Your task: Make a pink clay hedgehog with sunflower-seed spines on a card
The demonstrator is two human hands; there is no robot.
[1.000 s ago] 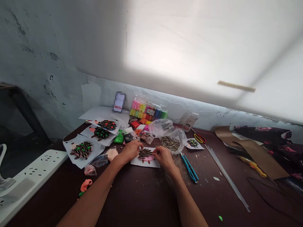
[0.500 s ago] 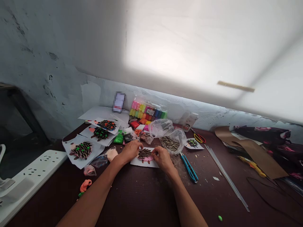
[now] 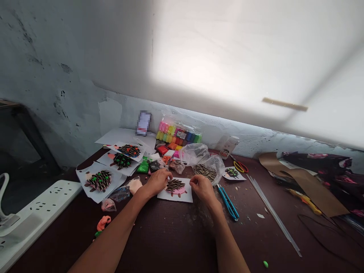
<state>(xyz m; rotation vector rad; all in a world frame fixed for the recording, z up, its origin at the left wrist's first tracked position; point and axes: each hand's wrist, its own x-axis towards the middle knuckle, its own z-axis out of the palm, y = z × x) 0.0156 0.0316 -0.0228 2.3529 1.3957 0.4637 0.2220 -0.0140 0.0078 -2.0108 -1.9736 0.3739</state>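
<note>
While our two hands work at the middle of a dark brown table, a paper card lies between them, bearing a figure of striped seeds on pink clay. Our left hand sits at the card's upper left with its fingertips at the seeds, and our right hand sits just beside its upper right corner with the fingers curled narrowly; we cannot tell whether either hand pinches anything small. Just beyond the card, a clear bag of seeds slumps against the hands' side of the clutter, and a pack of bright clay leans at the wall's foot. Three more seed-covered cards spread to the left, overlapping loose white paper, and a smaller card lies to the right. A blue craft knife rests near our right hand, with scissors and a white bottle farther back. Clear plastic rods run across the right of the table, near brown paper and flowered cloth. A white power strip lies at the left edge, and the pale wall behind is stained and patched, with a broad wash of light across its upper part.
</note>
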